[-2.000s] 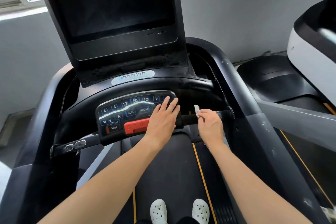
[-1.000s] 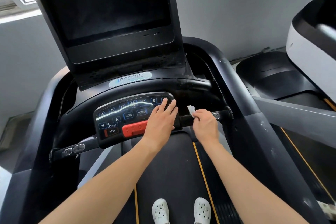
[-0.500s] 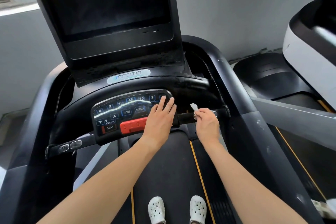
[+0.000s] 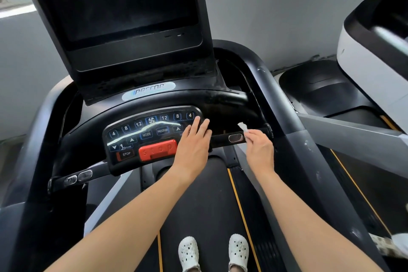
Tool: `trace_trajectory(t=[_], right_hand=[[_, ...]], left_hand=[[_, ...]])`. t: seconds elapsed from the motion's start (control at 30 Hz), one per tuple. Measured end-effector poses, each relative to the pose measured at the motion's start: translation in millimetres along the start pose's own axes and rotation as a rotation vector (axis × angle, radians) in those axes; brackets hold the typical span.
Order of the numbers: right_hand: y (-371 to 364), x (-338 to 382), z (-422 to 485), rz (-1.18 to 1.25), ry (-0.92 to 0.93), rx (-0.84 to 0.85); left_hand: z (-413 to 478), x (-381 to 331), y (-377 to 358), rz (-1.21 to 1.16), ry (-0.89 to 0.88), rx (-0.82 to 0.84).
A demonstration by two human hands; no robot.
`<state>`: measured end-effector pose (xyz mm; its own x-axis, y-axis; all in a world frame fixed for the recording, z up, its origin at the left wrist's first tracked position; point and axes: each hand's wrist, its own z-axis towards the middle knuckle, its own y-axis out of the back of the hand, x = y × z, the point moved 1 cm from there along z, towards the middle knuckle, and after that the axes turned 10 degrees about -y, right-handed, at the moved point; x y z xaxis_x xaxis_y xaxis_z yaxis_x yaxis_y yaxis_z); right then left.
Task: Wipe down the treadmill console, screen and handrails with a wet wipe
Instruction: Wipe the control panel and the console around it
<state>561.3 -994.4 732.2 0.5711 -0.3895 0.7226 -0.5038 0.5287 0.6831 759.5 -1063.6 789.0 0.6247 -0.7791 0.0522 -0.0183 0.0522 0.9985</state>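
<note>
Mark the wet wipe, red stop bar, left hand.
wet wipe (image 4: 242, 126), head view, white tip sticking up.
red stop bar (image 4: 157, 149), head view, middle of its face.
left hand (image 4: 193, 146), head view, back of the hand.

Both forearms (image 4: 136, 225) are bare, and the feet wear white perforated clogs (image 4: 189, 253).

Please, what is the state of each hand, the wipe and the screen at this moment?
left hand: open, fingers flat on the console's right edge.
right hand: pinching the wet wipe at the handlebar.
wet wipe: crumpled, tip sticking up.
screen: dark.
</note>
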Motion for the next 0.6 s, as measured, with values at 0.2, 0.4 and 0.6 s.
trace_trajectory(t=[0.2,0.4,0.6], right_hand=[[-16,22,-16,0.074,0.059,0.058],[-2,11,2,0.018,0.16,0.145],[-18,37,-14,0.194,-0.123,0.024]], left_hand=[[0,-8,-6,0.053,-0.035,0.021],[4,-13,-13,0.104,-0.023,0.011],[4,-15,-14,0.098,-0.008,0.023]])
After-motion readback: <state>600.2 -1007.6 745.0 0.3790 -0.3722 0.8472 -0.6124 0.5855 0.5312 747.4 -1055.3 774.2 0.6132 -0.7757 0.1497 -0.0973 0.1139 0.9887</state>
